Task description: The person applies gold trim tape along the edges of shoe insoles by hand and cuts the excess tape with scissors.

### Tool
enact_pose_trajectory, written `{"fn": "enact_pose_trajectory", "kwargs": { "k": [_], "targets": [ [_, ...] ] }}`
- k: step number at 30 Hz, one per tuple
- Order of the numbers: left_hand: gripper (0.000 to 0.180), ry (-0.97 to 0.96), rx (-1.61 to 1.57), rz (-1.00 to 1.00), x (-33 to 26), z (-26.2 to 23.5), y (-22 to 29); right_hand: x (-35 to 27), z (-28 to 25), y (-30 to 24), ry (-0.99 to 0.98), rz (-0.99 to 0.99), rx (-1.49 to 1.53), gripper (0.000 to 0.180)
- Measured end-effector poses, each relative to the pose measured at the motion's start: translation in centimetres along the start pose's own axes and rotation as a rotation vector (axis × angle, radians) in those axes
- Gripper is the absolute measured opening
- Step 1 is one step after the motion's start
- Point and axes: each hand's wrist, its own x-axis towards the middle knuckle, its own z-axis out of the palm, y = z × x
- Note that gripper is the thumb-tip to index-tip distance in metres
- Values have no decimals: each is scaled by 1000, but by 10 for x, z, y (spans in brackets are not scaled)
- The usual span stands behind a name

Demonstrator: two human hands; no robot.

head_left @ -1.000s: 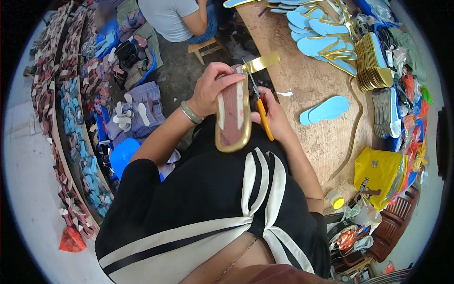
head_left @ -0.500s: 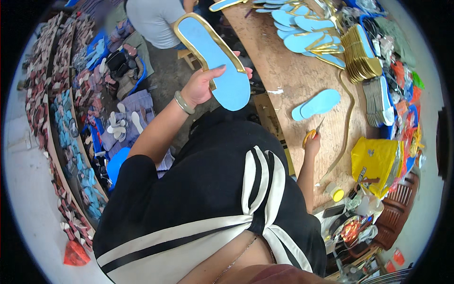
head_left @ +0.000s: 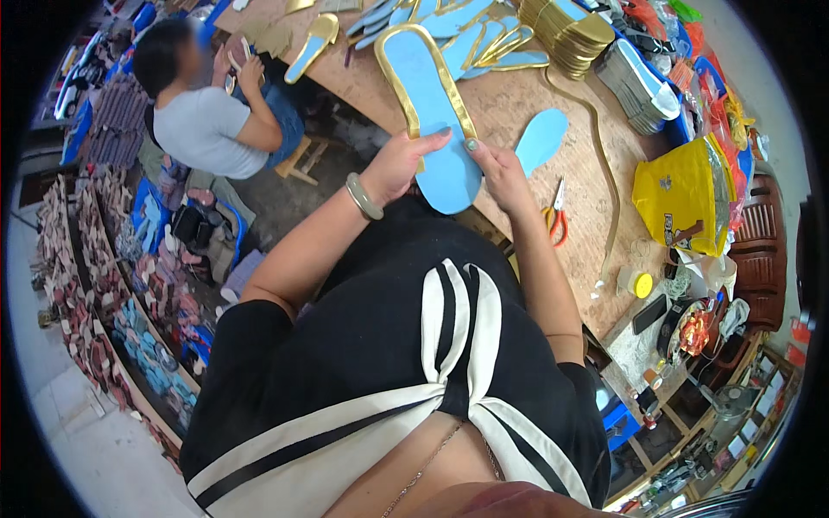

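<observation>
A light-blue shoe insole (head_left: pixel 451 177) with a shiny gold edging round its front part is held up before me, its bare heel end toward my body. My left hand (head_left: pixel 397 166), with a bangle at the wrist, grips its left side, thumb flat on the blue face. On the opposite edge my right hand (head_left: pixel 501 173) pinches the insole where the gold strip ends. Fingers beneath the insole are hidden. Scissors (head_left: pixel 555 214) with orange and yellow handles lie on the wooden table beside my right wrist. Plain blue insoles (head_left: pixel 541 142) rest just beyond that hand.
Gold-edged insoles (head_left: pixel 488 43) and a gold stack (head_left: pixel 570 39) cover the table's far side. A long narrow strip (head_left: pixel 609 164) runs down the table toward a yellow bag (head_left: pixel 682 194) and yellow-lidded jar (head_left: pixel 639 283). At far left, a seated person (head_left: pixel 207 121) handles a shoe piece.
My right hand has let go of the scissors, now lying on the table, and has taken the insole's right edge. My left hand still holds it. The view has shifted, showing more of the seated person.
</observation>
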Motion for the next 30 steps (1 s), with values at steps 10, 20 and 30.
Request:
{"fn": "enact_pose_trajectory", "kwargs": {
  "k": [10, 20, 30],
  "targets": [
    [35, 403, 16, 15, 33, -42, -33, 42, 30, 51, 336, 25, -10, 49],
    [43, 623, 1043, 224, 200, -152, 79, 26, -35, 170, 363, 411, -329, 42],
    [42, 32, 779, -100, 126, -95, -66, 34, -72, 173, 607, 816, -842, 90]
  ]
}}
